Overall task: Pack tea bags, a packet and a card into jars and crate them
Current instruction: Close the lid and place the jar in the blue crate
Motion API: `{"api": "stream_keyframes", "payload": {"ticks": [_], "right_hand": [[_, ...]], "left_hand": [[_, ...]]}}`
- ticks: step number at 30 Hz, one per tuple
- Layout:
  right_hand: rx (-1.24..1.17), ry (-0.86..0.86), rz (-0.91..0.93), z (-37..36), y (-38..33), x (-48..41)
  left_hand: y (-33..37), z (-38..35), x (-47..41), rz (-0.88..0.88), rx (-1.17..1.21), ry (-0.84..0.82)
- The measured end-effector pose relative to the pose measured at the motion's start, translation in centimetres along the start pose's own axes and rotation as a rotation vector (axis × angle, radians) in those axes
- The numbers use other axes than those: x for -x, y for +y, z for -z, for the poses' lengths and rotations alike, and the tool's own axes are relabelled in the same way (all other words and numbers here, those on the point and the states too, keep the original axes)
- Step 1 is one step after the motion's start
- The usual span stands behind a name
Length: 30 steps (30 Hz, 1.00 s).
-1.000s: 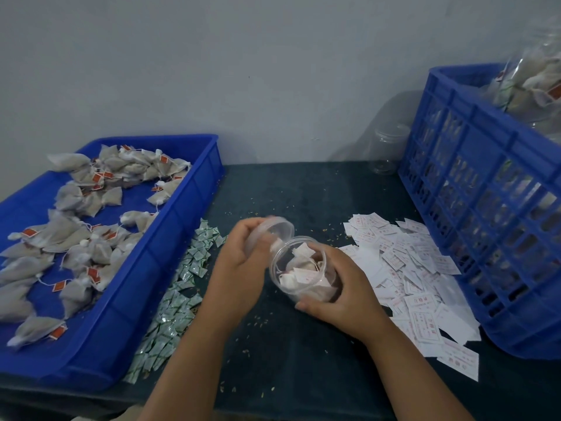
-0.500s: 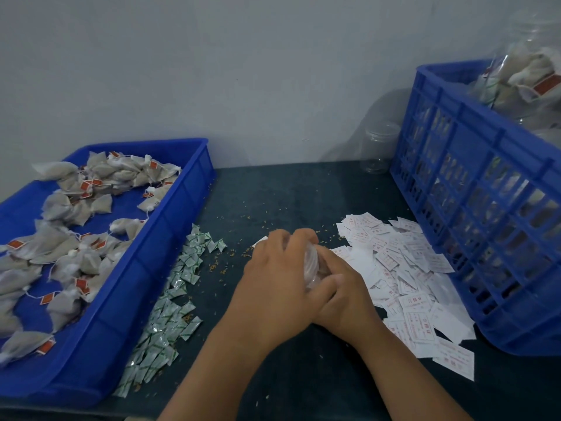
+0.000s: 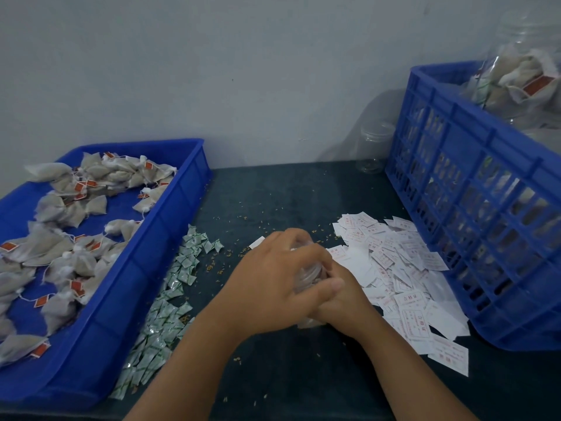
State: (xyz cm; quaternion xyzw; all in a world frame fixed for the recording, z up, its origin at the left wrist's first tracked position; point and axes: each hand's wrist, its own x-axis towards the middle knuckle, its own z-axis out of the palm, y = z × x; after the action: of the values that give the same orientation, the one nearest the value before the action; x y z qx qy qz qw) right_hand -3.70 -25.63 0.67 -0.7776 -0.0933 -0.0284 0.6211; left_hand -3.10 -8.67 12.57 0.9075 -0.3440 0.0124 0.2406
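A clear plastic jar [image 3: 309,276] lies between both hands at the table's middle, mostly hidden by them. My left hand [image 3: 279,281] wraps over its lid end from above. My right hand [image 3: 343,302] grips the jar's body from the right. Grey tea bags [image 3: 76,208] with red tags fill the shallow blue tray [image 3: 145,268] on the left. Small green-and-white packets [image 3: 170,302] lie in a strip beside the tray. White cards [image 3: 403,268] with red print are heaped to the right of the hands.
A tall blue crate [image 3: 473,226] stands at the right, with filled jars [image 3: 522,77] showing over its rim. An empty clear jar [image 3: 375,147] stands by the wall behind the crate's corner. Tea crumbs dot the dark table [image 3: 273,196].
One second ago the jar was open with the lid held beside it; the left hand has since brought the lid onto the jar and both hands now close over it.
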Motion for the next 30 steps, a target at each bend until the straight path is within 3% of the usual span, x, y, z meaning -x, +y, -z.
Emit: {"api": "stream_keyframes", "payload": {"ticks": [12, 16, 19, 24, 30], "right_hand": [[-0.264, -0.113, 0.015, 0.4, -0.3, 0.5], [-0.167, -0.105, -0.007, -0.2, -1.2, 0.7], [-0.133, -0.098, 0.009, -0.7, -1.9, 1.1], [-0.077, -0.048, 0.134, -1.6, -1.9, 1.3], [-0.062, 0.003, 0.105, -1.1, -1.7, 1.1]], "left_hand": [[-0.8, 1.1, 0.6, -0.133, 0.247, -0.066], [-0.4, 1.8, 0.8, -0.046, 0.227, -0.11], [0.1, 1.8, 1.0, 0.112, 0.118, -0.116], [1.6, -0.6, 1.1, 0.412, -0.02, 0.038], [1.0, -1.0, 0.6, 0.313, -0.014, 0.181]]}}
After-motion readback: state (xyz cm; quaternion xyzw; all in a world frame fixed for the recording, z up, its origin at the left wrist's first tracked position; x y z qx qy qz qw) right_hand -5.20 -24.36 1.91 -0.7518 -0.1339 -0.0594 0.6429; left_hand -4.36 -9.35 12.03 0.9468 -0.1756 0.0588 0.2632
